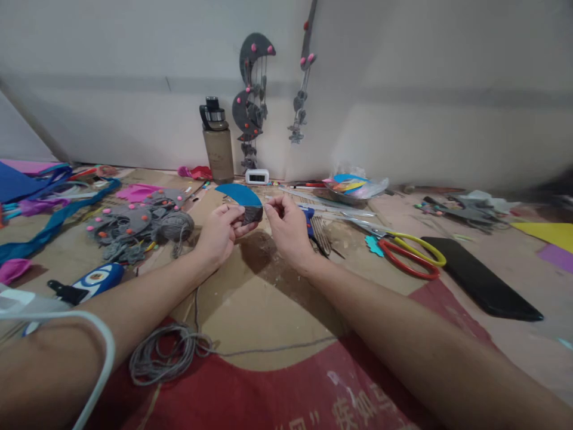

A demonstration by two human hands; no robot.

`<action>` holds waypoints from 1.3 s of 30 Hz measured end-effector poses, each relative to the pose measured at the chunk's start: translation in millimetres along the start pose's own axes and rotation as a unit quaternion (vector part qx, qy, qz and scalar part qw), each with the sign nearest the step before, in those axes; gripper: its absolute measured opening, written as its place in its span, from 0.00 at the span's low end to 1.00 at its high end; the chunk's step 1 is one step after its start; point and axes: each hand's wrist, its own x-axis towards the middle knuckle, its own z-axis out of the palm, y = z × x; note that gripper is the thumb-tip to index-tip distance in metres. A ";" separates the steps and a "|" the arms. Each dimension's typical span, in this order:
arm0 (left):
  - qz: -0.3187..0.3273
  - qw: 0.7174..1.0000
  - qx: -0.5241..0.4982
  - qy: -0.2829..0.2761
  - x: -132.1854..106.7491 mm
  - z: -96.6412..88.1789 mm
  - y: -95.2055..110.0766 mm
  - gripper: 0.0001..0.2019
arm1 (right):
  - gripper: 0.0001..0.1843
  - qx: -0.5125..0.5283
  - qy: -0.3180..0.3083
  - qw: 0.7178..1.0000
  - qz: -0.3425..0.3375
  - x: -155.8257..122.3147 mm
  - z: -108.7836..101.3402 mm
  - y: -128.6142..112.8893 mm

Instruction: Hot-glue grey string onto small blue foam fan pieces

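Note:
My left hand (pixel 220 232) pinches a curved crescent-shaped piece (pixel 242 197), blue on top with a dark grey glitter end by my fingers. My right hand (pixel 286 227) is closed in a pinch right beside that grey end, its thumb and forefinger together on something too small to make out. Both hands hover over the brown cardboard (pixel 250 298) on the floor. A loose coil of grey cord (pixel 163 355) lies near my left forearm, with one strand trailing right.
Scissors with red and yellow handles (pixel 409 254) and a black phone (pixel 481 278) lie right. Grey glitter cutouts and a grey yarn ball (pixel 174 224) lie left, a blue glue gun (pixel 96 280) nearer. A bottle (pixel 218 143), a small clock (pixel 256 176) and hanging grey moon decorations (pixel 253 89) stand at the wall.

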 end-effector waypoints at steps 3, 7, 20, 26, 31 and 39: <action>-0.004 1.000 -0.006 0.001 0.8 -1.2 -0.7 0.06 | 0.06 -0.004 -0.006 1.000 -0.003 -0.6 0.8 2.1; -0.006 1.000 -0.013 -0.003 1.1 -2.4 -2.0 0.05 | 0.06 -0.008 -0.001 1.000 0.001 0.1 1.5 5.7; -0.020 0.999 -0.026 -0.025 2.5 -4.2 -3.0 0.05 | 0.06 0.034 0.000 0.998 0.046 1.9 0.8 1.1; -0.030 0.999 -0.028 -0.021 2.4 -4.6 -1.5 0.05 | 0.06 0.120 -0.029 0.987 0.099 5.5 2.7 9.2; -0.054 0.997 -0.043 -0.033 6.1 -8.6 -1.8 0.04 | 0.08 0.218 -0.069 0.960 0.161 7.3 1.9 8.7; -0.080 0.994 -0.069 -0.016 7.0 -8.4 0.8 0.03 | 0.10 0.276 -0.084 0.937 0.196 6.2 -0.9 -0.7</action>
